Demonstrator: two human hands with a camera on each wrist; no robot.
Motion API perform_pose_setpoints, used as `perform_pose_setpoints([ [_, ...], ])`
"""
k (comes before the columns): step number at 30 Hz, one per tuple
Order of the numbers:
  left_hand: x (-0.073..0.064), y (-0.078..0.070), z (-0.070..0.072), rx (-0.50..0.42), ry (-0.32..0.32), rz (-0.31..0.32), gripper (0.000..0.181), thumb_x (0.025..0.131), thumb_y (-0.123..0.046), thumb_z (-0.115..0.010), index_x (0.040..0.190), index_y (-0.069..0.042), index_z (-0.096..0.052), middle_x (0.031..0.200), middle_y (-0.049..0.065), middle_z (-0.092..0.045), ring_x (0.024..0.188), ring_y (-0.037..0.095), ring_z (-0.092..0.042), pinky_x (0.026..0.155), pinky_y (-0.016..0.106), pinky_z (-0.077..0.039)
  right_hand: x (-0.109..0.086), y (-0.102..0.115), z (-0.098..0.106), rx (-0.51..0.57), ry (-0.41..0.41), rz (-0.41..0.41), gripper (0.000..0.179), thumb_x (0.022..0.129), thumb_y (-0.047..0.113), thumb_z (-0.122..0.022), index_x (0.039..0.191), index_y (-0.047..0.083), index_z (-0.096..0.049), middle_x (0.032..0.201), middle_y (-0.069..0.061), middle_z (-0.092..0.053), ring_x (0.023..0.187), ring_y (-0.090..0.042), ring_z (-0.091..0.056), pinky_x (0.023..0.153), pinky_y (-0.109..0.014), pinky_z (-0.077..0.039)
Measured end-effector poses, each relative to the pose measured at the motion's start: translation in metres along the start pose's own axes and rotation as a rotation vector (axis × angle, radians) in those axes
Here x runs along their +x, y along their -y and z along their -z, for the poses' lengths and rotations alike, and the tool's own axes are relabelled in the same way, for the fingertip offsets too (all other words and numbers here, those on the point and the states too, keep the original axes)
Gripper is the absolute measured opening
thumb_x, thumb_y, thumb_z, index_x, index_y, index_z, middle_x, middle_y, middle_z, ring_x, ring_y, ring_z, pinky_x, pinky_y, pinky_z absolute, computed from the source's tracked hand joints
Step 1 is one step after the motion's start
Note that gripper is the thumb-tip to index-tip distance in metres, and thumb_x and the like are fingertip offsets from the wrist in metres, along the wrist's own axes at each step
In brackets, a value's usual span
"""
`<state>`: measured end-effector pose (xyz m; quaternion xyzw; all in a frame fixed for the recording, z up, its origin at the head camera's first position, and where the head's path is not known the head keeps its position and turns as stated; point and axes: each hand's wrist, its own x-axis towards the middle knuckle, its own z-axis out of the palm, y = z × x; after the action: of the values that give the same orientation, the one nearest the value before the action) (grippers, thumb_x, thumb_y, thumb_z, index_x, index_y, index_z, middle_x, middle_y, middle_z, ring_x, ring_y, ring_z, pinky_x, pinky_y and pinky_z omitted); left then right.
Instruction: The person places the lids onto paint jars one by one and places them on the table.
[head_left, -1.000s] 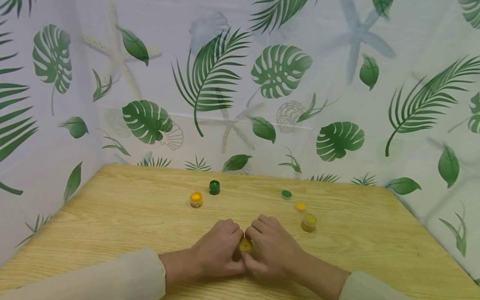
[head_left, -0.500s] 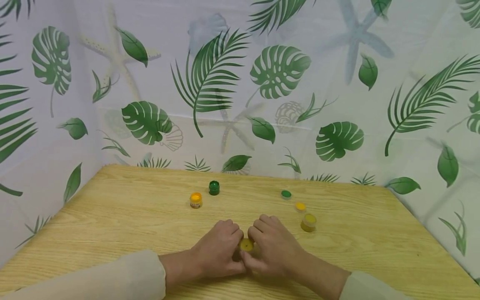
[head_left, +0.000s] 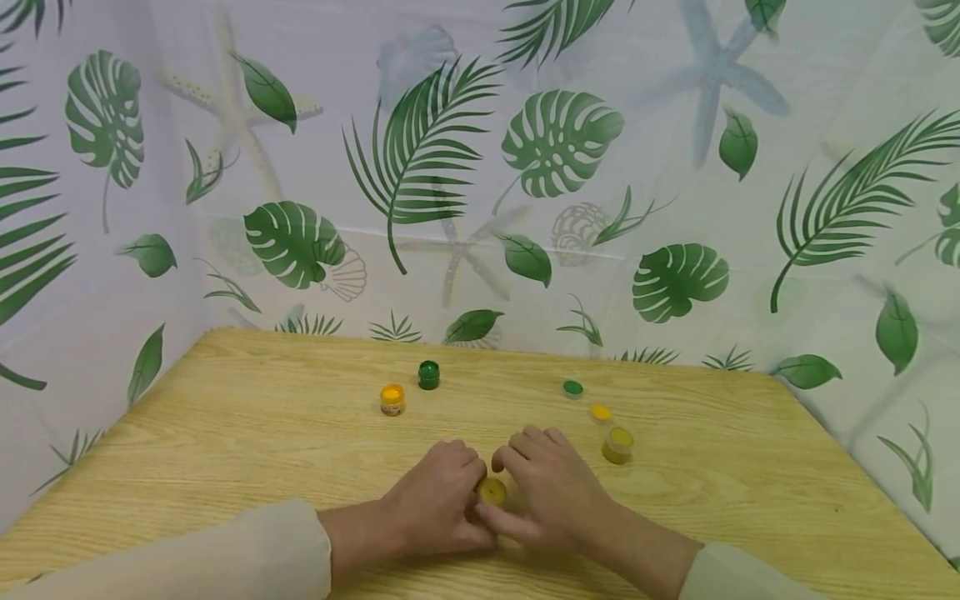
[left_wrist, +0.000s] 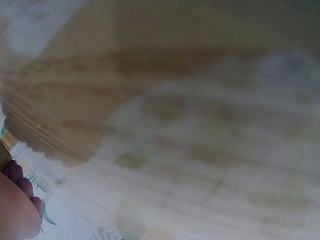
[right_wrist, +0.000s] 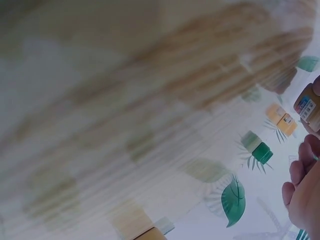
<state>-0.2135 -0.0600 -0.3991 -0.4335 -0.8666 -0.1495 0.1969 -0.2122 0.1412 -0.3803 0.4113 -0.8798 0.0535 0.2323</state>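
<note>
In the head view, my left hand (head_left: 435,500) grips a small paint jar with a round mustard-coloured lid (head_left: 492,491) near the front middle of the table. Its label, with a barcode, shows on the jar (right_wrist: 306,106) in the right wrist view. My right hand (head_left: 543,492) is at the same jar, its thumb at the near edge of the lid and its bent index finger apart from the far edge. At the left of the left wrist view, part of my left hand (left_wrist: 20,205) shows; the held jar is mostly hidden by fingers.
On the wood-grain table (head_left: 247,433) stand an uncapped orange-yellow paint jar (head_left: 392,401) and an uncapped green one (head_left: 429,375). To the right are a green lid (head_left: 573,389), a yellow lid (head_left: 601,413) and a mustard-coloured jar (head_left: 618,447). A leaf-patterned cloth (head_left: 465,167) hangs behind.
My right thumb and index finger have spread apart at the lid, showing more of it. My left hand keeps its grip in nearly the same place.
</note>
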Motion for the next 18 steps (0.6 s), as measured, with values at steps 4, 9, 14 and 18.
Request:
perform_pose_setpoints([
  [4,-0.0008,0.0005,0.0018,0.006,0.005,0.024,0.030,0.077,-0.043,-0.074,0.076,-0.016,-0.061,0.067,-0.012,-0.045,0.066,0.003,-0.037,0.067,0.019,-0.035,0.0000,-0.0014,0.0000,0.017,0.028,0.044,0.027,0.081,0.043,-0.067,0.097,0.021,-0.067,0.090,0.010,-0.059,0.085,-0.008,-0.048,0.077,-0.028,-0.041],
  [9,-0.0013,0.0010,0.0005,0.006,-0.018,0.017,0.028,0.076,-0.041,-0.073,0.074,-0.017,-0.059,0.066,-0.013,-0.043,0.065,0.003,-0.036,0.065,0.018,-0.033,-0.0008,-0.0018,-0.0013,0.008,0.018,0.068,0.024,0.079,0.041,-0.068,0.092,0.021,-0.064,0.087,0.011,-0.056,0.081,-0.008,-0.045,0.075,-0.027,-0.039],
  [14,-0.0011,0.0014,-0.0002,0.006,-0.019,0.012,0.029,0.075,-0.042,-0.075,0.074,-0.018,-0.058,0.066,-0.013,-0.043,0.065,0.002,-0.035,0.065,0.017,-0.031,-0.0006,-0.0014,-0.0015,-0.002,0.008,0.058,0.023,0.079,0.042,-0.068,0.085,0.021,-0.059,0.083,0.011,-0.053,0.079,-0.008,-0.045,0.073,-0.027,-0.039],
  [18,-0.0008,0.0014,0.0008,-0.003,0.003,0.018,0.028,0.074,-0.041,-0.076,0.076,-0.018,-0.060,0.068,-0.013,-0.046,0.066,0.002,-0.036,0.067,0.017,-0.034,-0.0010,-0.0008,-0.0008,-0.018,0.011,0.044,0.025,0.080,0.043,-0.068,0.082,0.021,-0.057,0.080,0.012,-0.052,0.077,-0.008,-0.044,0.072,-0.027,-0.038],
])
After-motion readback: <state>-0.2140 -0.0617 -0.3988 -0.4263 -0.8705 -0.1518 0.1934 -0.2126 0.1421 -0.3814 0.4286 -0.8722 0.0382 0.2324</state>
